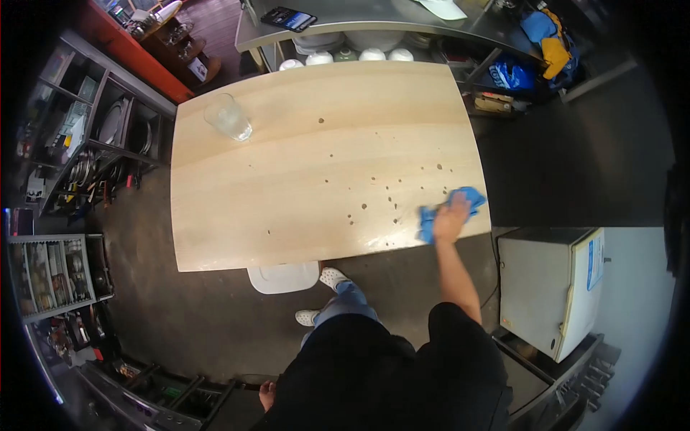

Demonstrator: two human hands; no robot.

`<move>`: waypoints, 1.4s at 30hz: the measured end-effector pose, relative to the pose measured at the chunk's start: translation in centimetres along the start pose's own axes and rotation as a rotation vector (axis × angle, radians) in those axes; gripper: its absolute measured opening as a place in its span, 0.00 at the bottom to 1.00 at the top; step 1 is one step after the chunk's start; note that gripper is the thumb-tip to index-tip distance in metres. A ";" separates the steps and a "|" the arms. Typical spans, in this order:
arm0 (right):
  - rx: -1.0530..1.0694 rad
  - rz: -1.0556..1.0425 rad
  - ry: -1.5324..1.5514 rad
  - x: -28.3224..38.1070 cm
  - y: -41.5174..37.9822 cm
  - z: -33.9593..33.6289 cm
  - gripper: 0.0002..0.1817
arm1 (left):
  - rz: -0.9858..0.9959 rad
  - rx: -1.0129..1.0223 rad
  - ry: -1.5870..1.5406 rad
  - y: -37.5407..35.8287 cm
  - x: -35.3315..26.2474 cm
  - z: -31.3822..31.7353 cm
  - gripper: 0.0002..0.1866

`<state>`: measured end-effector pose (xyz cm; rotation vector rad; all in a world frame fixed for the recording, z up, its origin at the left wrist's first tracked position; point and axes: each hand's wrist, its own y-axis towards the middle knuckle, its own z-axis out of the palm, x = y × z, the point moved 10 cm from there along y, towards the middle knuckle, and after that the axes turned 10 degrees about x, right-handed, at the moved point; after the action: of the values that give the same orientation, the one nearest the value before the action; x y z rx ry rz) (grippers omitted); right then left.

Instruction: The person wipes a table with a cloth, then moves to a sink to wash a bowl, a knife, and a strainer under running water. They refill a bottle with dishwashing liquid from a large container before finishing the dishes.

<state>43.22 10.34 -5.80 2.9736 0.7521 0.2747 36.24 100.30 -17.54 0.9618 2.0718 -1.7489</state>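
Note:
My right hand point(451, 219) presses a blue cloth point(471, 199) onto the right front corner of a pale wooden table point(273, 201). The cloth bunches out on both sides of the fingers. Brown spots of liquid are scattered over the tabletop, mostly to the left of the cloth, and a wet sheen shows near the front edge. Toward the far left corner is a clear drinking glass point(228, 118). Low beside my body, away from the table, hangs my left hand point(267, 395); only a small part of it shows, and its fingers are mostly hidden.
A metal counter point(388, 18) with a phone point(289, 19) runs behind the table, with white bowls point(372, 54) beneath it. Shelves of kitchenware point(108, 122) line the left. A white lidded bin point(284, 279) sits under the front edge; a white appliance point(543, 294) stands at right.

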 end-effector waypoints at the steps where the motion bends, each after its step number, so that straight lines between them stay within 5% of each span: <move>1: 0.062 0.035 0.080 3.2 -2.6 -0.3 0.29 | 0.092 -0.007 0.219 1.4 1.3 -0.2 0.12; 4: 0.208 -0.140 0.263 17.3 -8.7 -0.2 0.35 | -0.020 0.007 0.209 0.9 3.1 0.5 0.12; 8: 0.357 -0.735 0.233 37.1 -15.1 3.0 0.33 | -0.026 0.028 0.198 1.1 0.4 1.3 0.11; 10: 0.381 -0.788 0.410 38.5 -15.6 1.2 0.32 | -0.017 0.017 0.191 1.3 -2.2 0.5 0.11; 12: 0.418 -0.864 0.429 37.3 -15.5 1.4 0.31 | -0.001 -0.016 0.190 1.5 -5.5 -0.8 0.11; 15: 0.248 -0.658 0.260 23.8 -11.3 0.7 0.33 | 0.025 -0.042 0.068 1.9 -10.4 -1.6 0.09; 18: 0.064 -0.130 -0.015 3.5 -4.3 -0.1 0.31 | 0.042 -0.060 -0.038 1.6 -11.3 -2.2 0.07; 21: 0.100 0.370 -0.084 -8.7 0.8 -2.0 0.31 | 0.075 0.002 -0.097 2.5 -9.2 -1.8 0.07; 22: 0.097 0.360 -0.083 -8.9 1.5 -1.7 0.31 | 0.097 0.068 -0.161 2.6 -7.7 -1.3 0.07; 25: 0.075 0.753 -0.004 -9.9 0.8 -1.8 0.32 | 0.130 -0.043 -0.113 1.3 -4.8 -1.1 0.09; 27: 0.081 0.750 -0.040 -5.9 -0.4 -1.2 0.32 | 0.040 -0.072 -0.067 -0.1 -4.6 0.2 0.09; 29: 0.056 0.512 0.015 1.2 -1.3 0.0 0.32 | -0.048 -0.134 -0.051 0.2 -1.3 -1.6 0.10; 31: 0.126 0.226 0.010 11.1 -3.2 1.7 0.33 | -0.161 0.157 -0.489 2.3 4.8 0.0 0.10; 34: 0.166 -0.267 0.122 27.6 -8.8 3.8 0.35 | -0.119 -0.245 -0.069 -1.7 -1.8 0.9 0.11; 38: 0.452 -0.910 0.251 48.7 -20.8 5.6 0.37 | -0.010 -0.310 -0.248 -2.9 -0.6 2.5 0.11; 39: 0.345 -1.115 0.185 52.7 -25.1 6.4 0.36 | -0.009 -0.341 -0.266 -3.9 -0.7 3.1 0.11; 42: 0.443 -1.467 0.235 59.4 -35.1 4.5 0.33 | -0.066 -0.422 -0.267 -8.1 0.8 5.3 0.12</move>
<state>79.10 69.47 -4.55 1.8100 2.8798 0.3341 29.36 95.05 -13.00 0.5136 2.1826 -1.2993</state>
